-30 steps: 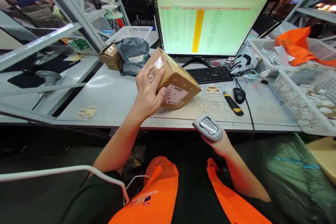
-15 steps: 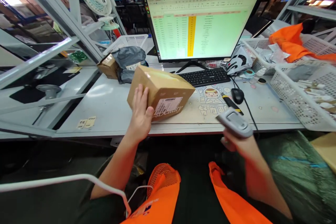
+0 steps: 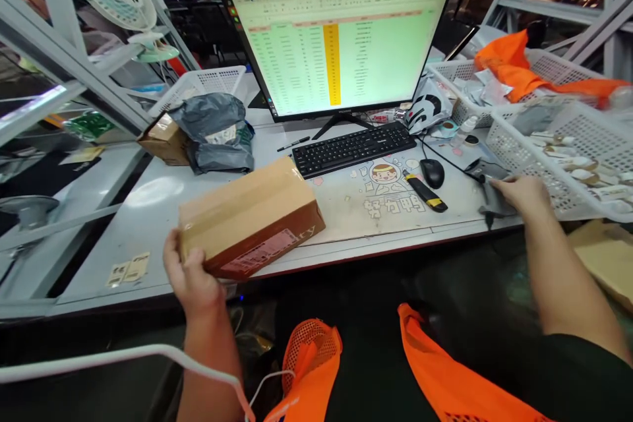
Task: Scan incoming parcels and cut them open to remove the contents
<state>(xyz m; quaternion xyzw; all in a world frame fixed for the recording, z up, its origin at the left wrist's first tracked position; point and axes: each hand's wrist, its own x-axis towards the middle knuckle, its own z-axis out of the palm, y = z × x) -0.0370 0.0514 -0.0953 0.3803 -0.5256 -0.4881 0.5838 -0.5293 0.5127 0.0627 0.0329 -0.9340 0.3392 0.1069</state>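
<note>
My left hand (image 3: 190,280) grips the near left end of a brown cardboard box (image 3: 250,214) with a shipping label on its front face, held level over the desk's front edge. My right hand (image 3: 524,194) rests on a grey handheld scanner (image 3: 489,192) lying on the desk at the right, beside a white basket (image 3: 554,151). A black keyboard (image 3: 353,147), a mouse (image 3: 433,173) and a monitor (image 3: 341,43) showing a green spreadsheet stand behind the box.
A black and yellow box cutter (image 3: 425,191) lies right of the desk mat. A grey poly bag (image 3: 215,132) and a small carton (image 3: 163,140) sit at the back left. White baskets with orange cloth (image 3: 519,69) fill the right. A fan (image 3: 113,0) stands behind metal racking.
My left hand has pulled the box left and toward me, turning it level. My right hand has swung right and lowered the scanner onto the desk by the basket.
</note>
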